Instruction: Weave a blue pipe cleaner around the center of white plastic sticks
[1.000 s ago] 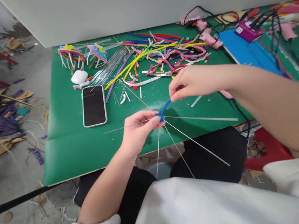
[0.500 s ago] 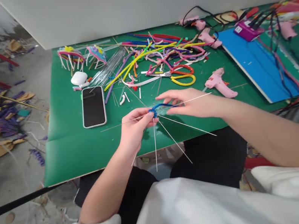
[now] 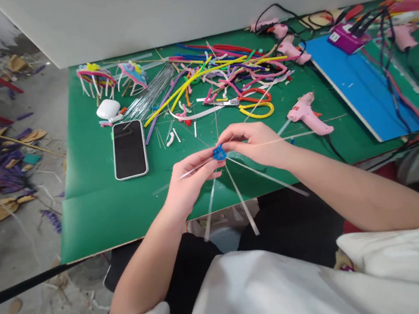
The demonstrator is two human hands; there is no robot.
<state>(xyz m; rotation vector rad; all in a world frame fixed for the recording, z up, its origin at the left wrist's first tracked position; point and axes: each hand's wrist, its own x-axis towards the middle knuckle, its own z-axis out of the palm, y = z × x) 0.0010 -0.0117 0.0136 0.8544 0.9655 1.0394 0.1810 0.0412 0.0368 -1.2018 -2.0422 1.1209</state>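
A small hub wound from blue pipe cleaner (image 3: 218, 153) sits between my hands, above the front part of the table. Thin pale wire spokes (image 3: 242, 199) fan out from it on all sides and look smeared by motion. My left hand (image 3: 191, 179) pinches the hub from the left, thumb in front. From the right, my right hand (image 3: 259, 143) is closed with thumb and fingertips at the hub's upper right edge, gripping the blue pipe cleaner. Its loose end is mostly hidden behind that hand.
Beyond my hands lie scissors (image 3: 257, 103), loose pipe cleaners (image 3: 236, 75) and a bundle of wires (image 3: 149, 97). A phone (image 3: 128, 149) and white case (image 3: 108, 109) lie left, below two small colourful umbrella-like pieces (image 3: 133, 75). A pink glue gun (image 3: 310, 114) and blue board (image 3: 360, 94) lie right.
My right hand has moved left to the hub and closed its fingers there. The blue strand that stretched toward it is now mostly out of sight. The spokes have turned a little.
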